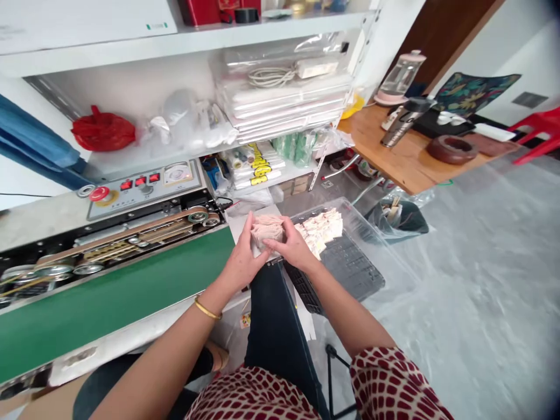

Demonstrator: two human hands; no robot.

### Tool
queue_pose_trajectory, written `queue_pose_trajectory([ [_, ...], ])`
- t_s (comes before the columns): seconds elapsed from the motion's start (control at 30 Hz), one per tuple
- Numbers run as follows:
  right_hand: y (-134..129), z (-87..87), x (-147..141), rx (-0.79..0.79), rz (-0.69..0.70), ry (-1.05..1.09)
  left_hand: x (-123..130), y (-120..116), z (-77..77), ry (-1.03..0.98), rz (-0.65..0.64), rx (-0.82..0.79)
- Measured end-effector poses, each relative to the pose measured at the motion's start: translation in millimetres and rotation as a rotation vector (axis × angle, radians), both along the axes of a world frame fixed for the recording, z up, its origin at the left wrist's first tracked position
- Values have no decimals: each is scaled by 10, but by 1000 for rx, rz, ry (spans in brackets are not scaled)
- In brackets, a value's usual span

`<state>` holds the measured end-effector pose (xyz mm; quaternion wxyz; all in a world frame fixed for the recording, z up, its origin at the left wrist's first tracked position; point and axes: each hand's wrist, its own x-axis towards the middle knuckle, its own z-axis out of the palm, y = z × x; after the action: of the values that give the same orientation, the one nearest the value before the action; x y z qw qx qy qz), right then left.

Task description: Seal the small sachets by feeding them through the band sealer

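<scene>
Leftmost, beside us, a machine with a green conveyor belt point(131, 286) runs under a control panel point(144, 188) with a red stop button point(100, 194). At its right end, in front of us, our left hand point(245, 254) and right hand point(292, 244) hold a bundle of thin, pale pink pieces point(268, 228) between them, thumbs on the near side, fingers curved around its sides. Just right of our hands, more pale pieces point(321, 230) lie in rows in a dark crate point(356, 265). Farther right, a bin point(405, 221) stands near a wooden worktop point(380, 149).
</scene>
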<state>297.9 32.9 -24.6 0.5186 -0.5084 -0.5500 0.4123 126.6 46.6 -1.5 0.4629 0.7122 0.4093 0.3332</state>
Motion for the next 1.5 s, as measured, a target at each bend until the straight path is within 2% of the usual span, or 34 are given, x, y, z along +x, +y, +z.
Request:
queue_pose_trajectory([
  [0.13, 17, -21, 57, 33, 41, -102, -11, 75, -101, -72, -9, -31],
  [0.27, 19, -8, 68, 20, 52, -156, -13, 108, -118, -94, 24, -25],
  [0.33, -4, 9, 35, -13, 62, -129, -40, 96, -93, -82, 41, -31],
  [0.4, -55, 58, -28, -59, 93, -8, -96, 44, -55, -99, 39, -82],
  [0.47, -130, 146, -125, -98, 147, 166, -172, -51, -7, -198, 34, -175],
  [0.57, -245, 307, -331, -139, 252, 303, -295, -236, 86, -499, -5, -414],
  [0.63, -295, 386, -485, -162, 273, 247, -378, -341, 155, -666, -39, -594],
  [0.7, -313, 419, -630, -117, 208, 102, -469, -408, 217, -741, -22, -708],
  [0.77, -306, 411, -755, -17, 106, -17, -573, -438, 256, -776, 56, -731],
  [0.83, -294, 385, -857, 36, 78, -10, -685, -450, 262, -806, 125, -717],
  [0.93, -309, 353, -987, -73, 196, 92, -843, -474, 216, -848, 168, -692],
  [1.0, -344, 342, -1068, -146, 224, 103, -922, -500, 164, -869, 194, -689],
  [1.13, -377, 324, -1190, -144, 88, 115, -1027, -554, 72, -905, 286, -688],
  [1.23, -250, 302, -1174, -192, -17, 162, -1119, -594, 29, -933, 331, -670],
  [1.33, 42, 253, -1097, -226, -110, 111, -1236, -643, -17, -921, 366, -663],
  [1.5, 568, 136, -1163, -233, -76, -86, -1366, -710, -64, -899, 437, -696],
])
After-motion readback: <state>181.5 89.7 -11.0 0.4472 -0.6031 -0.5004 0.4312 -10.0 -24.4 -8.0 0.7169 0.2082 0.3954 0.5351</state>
